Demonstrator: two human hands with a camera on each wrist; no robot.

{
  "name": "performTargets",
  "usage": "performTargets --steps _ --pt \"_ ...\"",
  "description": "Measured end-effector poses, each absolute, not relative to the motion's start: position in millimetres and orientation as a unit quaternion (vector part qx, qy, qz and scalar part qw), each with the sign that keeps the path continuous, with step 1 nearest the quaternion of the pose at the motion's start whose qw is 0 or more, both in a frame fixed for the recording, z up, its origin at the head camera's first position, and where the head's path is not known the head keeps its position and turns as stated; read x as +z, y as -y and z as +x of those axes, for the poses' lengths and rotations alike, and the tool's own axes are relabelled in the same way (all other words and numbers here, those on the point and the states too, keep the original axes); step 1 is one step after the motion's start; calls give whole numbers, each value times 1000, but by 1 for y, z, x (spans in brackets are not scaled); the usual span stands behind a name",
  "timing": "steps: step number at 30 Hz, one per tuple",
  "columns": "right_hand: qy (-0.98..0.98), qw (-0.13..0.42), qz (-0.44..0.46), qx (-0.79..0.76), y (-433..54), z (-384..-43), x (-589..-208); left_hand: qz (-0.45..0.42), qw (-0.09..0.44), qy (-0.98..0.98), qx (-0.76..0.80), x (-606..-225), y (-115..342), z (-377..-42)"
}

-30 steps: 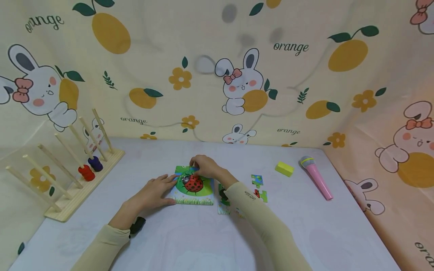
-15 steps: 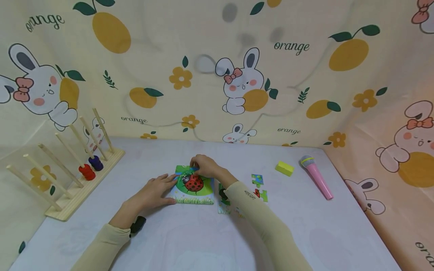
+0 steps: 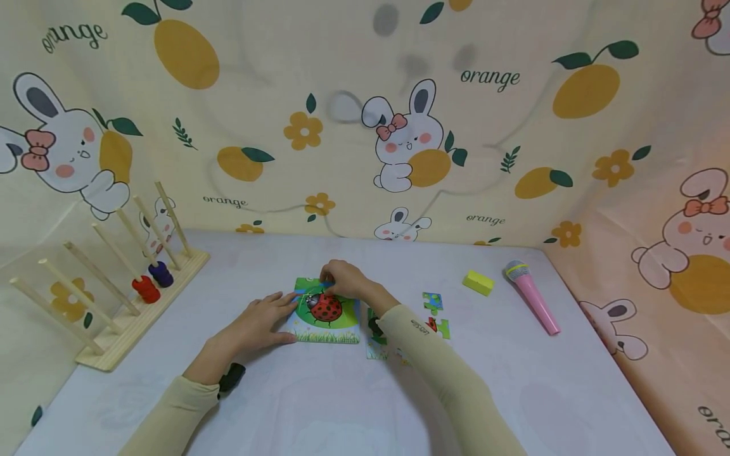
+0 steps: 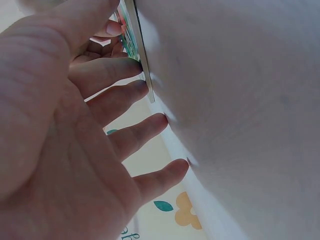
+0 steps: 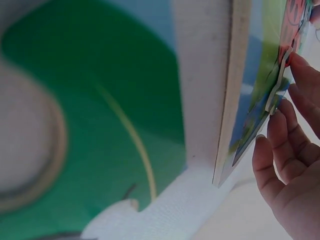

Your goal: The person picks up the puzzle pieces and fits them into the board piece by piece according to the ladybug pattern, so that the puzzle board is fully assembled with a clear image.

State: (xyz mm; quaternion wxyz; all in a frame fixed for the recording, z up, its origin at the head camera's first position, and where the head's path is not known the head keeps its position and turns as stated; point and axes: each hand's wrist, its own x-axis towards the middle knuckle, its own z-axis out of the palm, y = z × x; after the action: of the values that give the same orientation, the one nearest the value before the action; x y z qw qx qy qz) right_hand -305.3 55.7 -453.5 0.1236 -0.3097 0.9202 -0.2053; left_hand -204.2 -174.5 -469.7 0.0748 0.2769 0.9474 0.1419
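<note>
Your left hand (image 3: 258, 325) is resting at nine o'clock of the ladybird board (image 3: 327, 339), fingers spread, gripping nothing, fingertips at its edge. Near the board's twelve o'clock a puzzle piece (image 5: 279, 84) is sitting tilted; you cannot tell its long axis. Your right hand (image 3: 346, 280), toward one o'clock, is the nearer, pinching it. On the bench (image 3: 342, 411), a peg rack (image 3: 139, 323) is standing toward nine, loose pieces (image 3: 433, 302), yellow block (image 3: 478, 283) and microphone (image 3: 536, 301) lying around three.
</note>
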Motion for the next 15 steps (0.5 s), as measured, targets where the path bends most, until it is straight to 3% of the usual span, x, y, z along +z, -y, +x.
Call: performTargets --steps 9,15 --pt "-919 114 -319 -204 -60 -305 -453 271 82 -948 146 -467 172 -203" --pt "-920 79 -346 -167 -64 -296 -441 274 79 -948 140 -463 171 -201"
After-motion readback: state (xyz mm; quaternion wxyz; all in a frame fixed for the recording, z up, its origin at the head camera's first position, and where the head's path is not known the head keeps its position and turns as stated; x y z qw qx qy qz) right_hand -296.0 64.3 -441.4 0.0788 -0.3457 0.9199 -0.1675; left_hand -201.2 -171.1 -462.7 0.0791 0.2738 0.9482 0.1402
